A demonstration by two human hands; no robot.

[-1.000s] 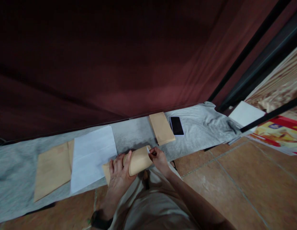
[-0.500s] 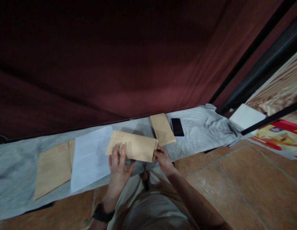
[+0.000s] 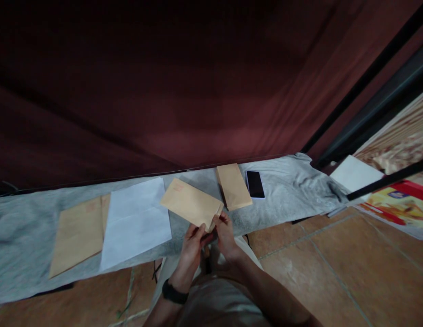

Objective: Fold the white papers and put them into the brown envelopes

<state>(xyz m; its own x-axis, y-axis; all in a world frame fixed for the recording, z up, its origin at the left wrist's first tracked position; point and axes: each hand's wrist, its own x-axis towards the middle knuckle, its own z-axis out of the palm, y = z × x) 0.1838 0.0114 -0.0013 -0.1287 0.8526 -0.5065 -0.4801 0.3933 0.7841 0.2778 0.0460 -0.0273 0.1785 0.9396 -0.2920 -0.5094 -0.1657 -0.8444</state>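
Observation:
A tan paper envelope (image 3: 191,202) with faint red print at its far left end is held up over the grey cloth, tilted down toward me. My left hand (image 3: 193,240) pinches its near lower edge, thumb on top. At the right end, my right hand (image 3: 223,230) grips the corner by the open flap. Both hands are close together; the fingers beneath the paper are hidden. Just left lie white paper sheets (image 3: 136,225), creased across the middle. Another tan envelope (image 3: 234,186) rests behind my right hand, beside a dark-screened phone (image 3: 255,184).
Further tan envelopes (image 3: 78,231) lie at the left, partly under the white sheets. The grey cloth (image 3: 286,181) covers a narrow bench against a dark red curtain (image 3: 184,91). Black bars, a white box (image 3: 356,173) and a red-yellow package (image 3: 398,204) stand at the right above floor tiles.
My left hand has moved from lying spread on the envelope to pinching its near edge beside my right hand. The envelope has turned, its right end drawn closer to me.

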